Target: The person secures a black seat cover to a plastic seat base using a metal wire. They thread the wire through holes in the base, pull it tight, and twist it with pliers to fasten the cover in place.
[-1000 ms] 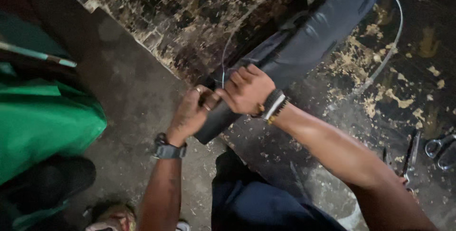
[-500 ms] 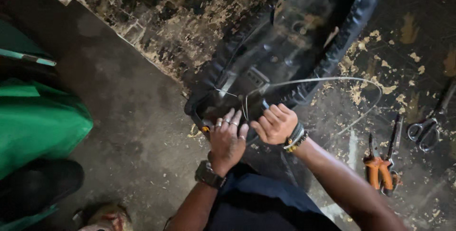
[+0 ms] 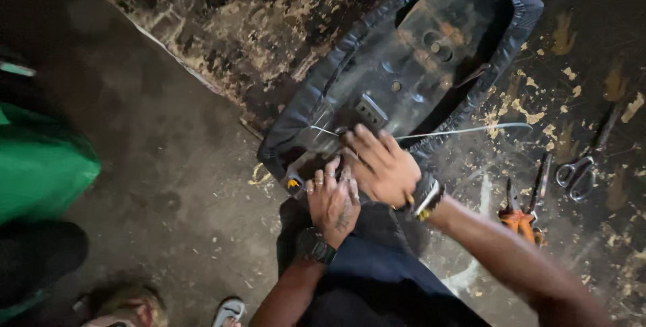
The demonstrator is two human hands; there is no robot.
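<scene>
Two hands on one black seat (image 3: 404, 71), lying upside down, underside up, on the worn surface (image 3: 222, 24), tilted from near-left to far-right. Left hand (image 3: 333, 199) lies flat on the seat's near end, fingers (image 3: 321, 180) spread, gripping nothing. Right hand (image 3: 383, 165) just beside it, fingers curled; a thin wire (image 3: 464, 130) runs right from it, but actual grip cannot be told. Pliers (image 3: 518, 216) and scissors (image 3: 577, 173) lie right of the seat. Green cloth (image 3: 40, 165) far left.
</scene>
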